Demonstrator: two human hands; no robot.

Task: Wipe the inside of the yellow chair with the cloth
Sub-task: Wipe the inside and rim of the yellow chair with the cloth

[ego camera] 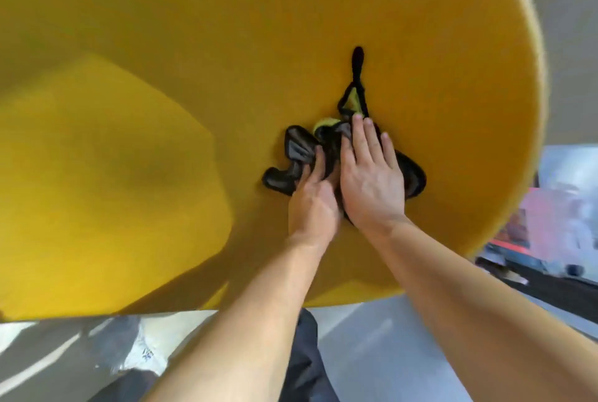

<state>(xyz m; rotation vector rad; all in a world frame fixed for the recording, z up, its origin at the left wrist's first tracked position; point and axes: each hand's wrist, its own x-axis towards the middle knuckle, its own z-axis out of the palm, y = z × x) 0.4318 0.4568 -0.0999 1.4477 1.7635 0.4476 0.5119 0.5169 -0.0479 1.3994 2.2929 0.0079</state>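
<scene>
The yellow chair [226,45] fills most of the view, its curved inner wall in front of me and its seat cushion [97,158] at the left. A crumpled dark grey cloth [296,150] with black edging and a yellow-green patch lies against the inner wall, one thin black strip reaching upward. My right hand [372,175] presses flat on the cloth with fingers spread. My left hand [312,197] sits just left of it, fingers curled into the cloth's folds. Both hands hide the cloth's middle.
The chair's fuzzy rim [534,110] curves down the right side. Beyond it at the right is a blurred pink and red object [550,213]. Grey floor [372,353], my dark trouser leg [307,362] and a crumpled clear plastic bag [142,346] lie below.
</scene>
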